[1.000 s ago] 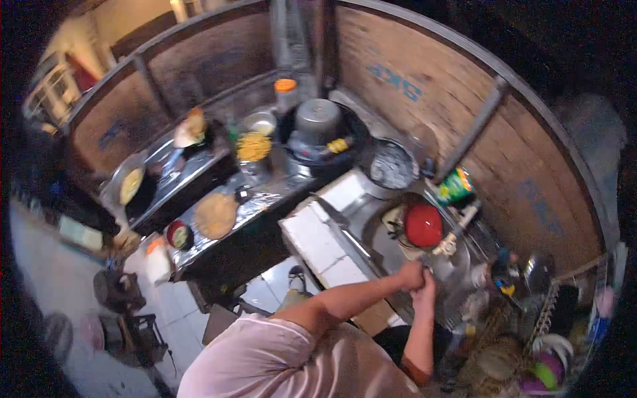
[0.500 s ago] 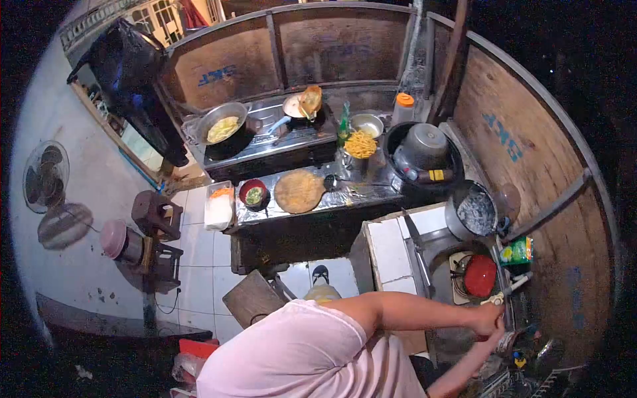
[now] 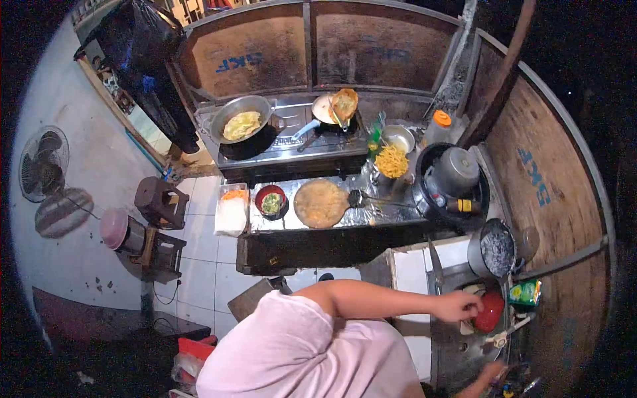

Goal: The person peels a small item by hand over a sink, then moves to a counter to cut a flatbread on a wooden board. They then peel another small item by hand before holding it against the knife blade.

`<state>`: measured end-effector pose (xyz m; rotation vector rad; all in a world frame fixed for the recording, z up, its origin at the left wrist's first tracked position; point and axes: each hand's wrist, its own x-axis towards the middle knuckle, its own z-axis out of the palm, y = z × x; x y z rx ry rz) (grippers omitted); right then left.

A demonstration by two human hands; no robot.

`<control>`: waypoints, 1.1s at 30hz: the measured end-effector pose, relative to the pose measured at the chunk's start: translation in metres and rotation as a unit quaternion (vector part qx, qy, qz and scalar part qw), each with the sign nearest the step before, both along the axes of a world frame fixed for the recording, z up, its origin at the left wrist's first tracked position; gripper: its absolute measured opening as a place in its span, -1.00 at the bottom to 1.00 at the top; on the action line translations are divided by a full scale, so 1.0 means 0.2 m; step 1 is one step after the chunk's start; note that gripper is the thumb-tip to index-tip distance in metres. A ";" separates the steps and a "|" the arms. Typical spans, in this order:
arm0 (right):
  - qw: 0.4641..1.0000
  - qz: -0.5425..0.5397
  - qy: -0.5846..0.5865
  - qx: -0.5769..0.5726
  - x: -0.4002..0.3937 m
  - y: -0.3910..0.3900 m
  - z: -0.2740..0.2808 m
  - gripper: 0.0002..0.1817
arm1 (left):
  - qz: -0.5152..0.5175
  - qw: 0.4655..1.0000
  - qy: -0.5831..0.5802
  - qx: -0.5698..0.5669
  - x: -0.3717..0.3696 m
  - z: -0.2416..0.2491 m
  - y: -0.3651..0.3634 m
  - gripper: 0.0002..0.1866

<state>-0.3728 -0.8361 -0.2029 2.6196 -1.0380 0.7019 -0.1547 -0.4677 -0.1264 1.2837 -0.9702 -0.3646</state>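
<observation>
My left hand (image 3: 459, 306) is over the sink (image 3: 451, 355), its fingers slightly curled and apart at the left edge of a red bowl (image 3: 490, 312). Whether the fingertips touch the bowl is unclear. Lower down, my right hand (image 3: 491, 373) is blurred beside dark, cluttered items at the sink's near end; its fingers cannot be made out. A pale tap (image 3: 497, 339) sits between the two hands. Beyond the bowl stands a metal pot (image 3: 492, 249) with whitish contents, and a green packet (image 3: 525, 292) is at the wall.
A knife (image 3: 436, 265) lies along the tiled edge. Farther off are a round wooden board (image 3: 320, 203), a red bowl of greens (image 3: 271, 201), yellow strips (image 3: 391, 161), a pan (image 3: 243, 126) on the stove and a large black tub (image 3: 486, 198). Stools (image 3: 161, 201) stand left.
My hands were together near the tap and have parted. The left has moved up to the red bowl, the right down toward the sink's near end. The view has shifted.
</observation>
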 end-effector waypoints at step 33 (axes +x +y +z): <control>0.454 0.314 0.195 0.811 2.25 2.82 -0.68 -0.72 | 0.389 0.809 0.402 0.179 0.53 -0.78 1.73 -0.77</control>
